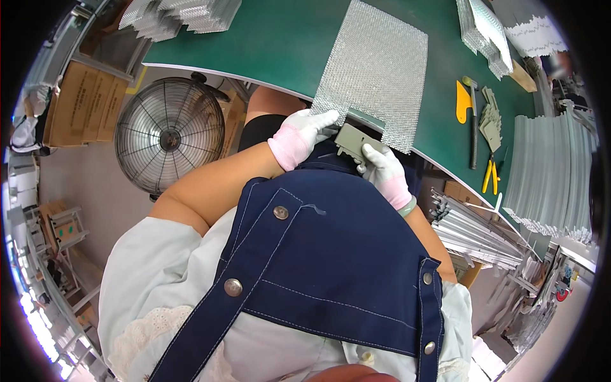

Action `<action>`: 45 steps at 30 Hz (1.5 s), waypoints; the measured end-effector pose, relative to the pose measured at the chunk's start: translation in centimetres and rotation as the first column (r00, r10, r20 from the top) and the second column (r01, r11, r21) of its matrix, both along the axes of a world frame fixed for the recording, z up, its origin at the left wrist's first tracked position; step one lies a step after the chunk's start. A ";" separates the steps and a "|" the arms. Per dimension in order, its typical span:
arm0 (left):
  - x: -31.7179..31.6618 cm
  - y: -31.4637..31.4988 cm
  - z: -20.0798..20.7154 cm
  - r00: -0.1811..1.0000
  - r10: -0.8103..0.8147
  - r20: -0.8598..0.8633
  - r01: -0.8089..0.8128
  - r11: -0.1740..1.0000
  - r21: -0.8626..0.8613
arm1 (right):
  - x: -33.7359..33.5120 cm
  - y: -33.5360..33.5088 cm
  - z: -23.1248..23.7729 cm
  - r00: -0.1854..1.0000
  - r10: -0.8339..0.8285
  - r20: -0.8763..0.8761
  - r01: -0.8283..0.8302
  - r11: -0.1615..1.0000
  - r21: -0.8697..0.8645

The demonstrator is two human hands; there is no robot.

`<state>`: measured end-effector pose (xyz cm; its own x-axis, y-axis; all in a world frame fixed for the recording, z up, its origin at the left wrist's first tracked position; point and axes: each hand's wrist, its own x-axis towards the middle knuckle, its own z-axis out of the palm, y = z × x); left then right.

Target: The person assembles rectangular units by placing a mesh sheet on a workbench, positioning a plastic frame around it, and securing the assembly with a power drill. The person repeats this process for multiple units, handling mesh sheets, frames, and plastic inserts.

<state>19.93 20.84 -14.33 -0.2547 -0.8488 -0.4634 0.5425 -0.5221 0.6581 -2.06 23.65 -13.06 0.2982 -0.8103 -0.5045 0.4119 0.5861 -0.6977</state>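
Observation:
A silvery metal mesh sheet [377, 70] lies on the green table [273, 38], its near edge hanging over the table's front. My left hand [304, 130], in a white and pink glove, grips the sheet's near left corner. My right hand [382, 167], gloved the same way, holds a small grey-green flat piece [352, 141] against the sheet's near edge. A green bracelet sits on my right wrist. My dark blue apron hides what is below the hands.
Stacks of mesh sheets [181, 16] lie at the table's far left and far right [487, 32]. A yellow scraper [463, 102], a hammer [473, 121], grey-green pieces [491, 118], yellow pliers [489, 175] and ribbed metal strips [550, 172] sit right. A floor fan [168, 134] stands left.

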 end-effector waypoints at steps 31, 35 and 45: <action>-0.6 0.9 1.6 0.975 -0.218 -0.041 0.221 0.972 0.084 | -2.4 -0.1 0.1 0.524 -0.330 -0.785 -0.491 0.637 -0.595; 1.2 0.4 -0.5 0.963 -0.269 -0.025 0.270 0.953 0.135 | -1.4 -1.6 -2.7 0.752 -0.045 0.657 0.061 0.998 0.000; -0.8 0.1 0.7 0.955 -0.248 0.160 0.217 0.958 0.188 | -2.3 0.2 1.3 0.968 -0.202 0.150 0.213 0.975 -0.058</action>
<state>19.10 20.96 -13.67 -0.3352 -0.6828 -0.6492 0.2733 -0.7299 0.6266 -4.40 23.89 -11.79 0.1841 -0.8951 -0.4061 0.6171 0.4268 -0.6611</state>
